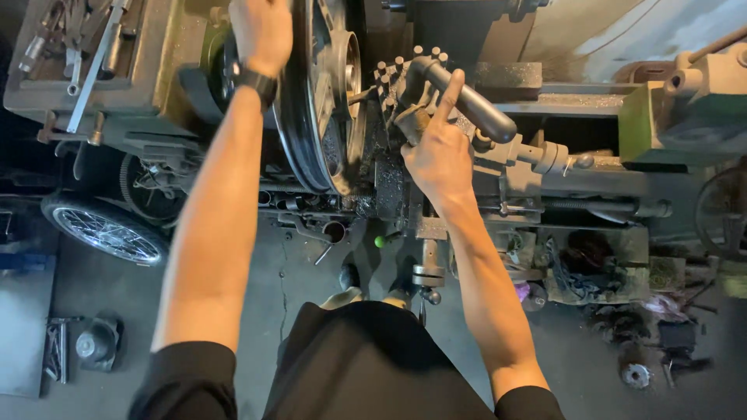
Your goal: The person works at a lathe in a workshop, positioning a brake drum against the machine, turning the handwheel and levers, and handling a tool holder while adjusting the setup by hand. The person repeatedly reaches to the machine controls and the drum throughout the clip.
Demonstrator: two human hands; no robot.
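At a lathe (498, 167), the left hand (261, 31) gripped the rim of a chucked black wheel (311, 101) while the right hand (436, 152), just right of the wheel, clasped the long tool-post handle (475, 105), forefinger extended.

Left hand (261, 31) fingertips cut off by top edge; wheel rim (299, 117) top cropped; right hand (437, 152) palm hidden, grasp undetermined.

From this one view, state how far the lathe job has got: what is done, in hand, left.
Done: the wheel rim sits mounted on the lathe. In hand: the left hand rests on the rim, the right hand on the tool post handle. Left: cutting progress cannot be judged.
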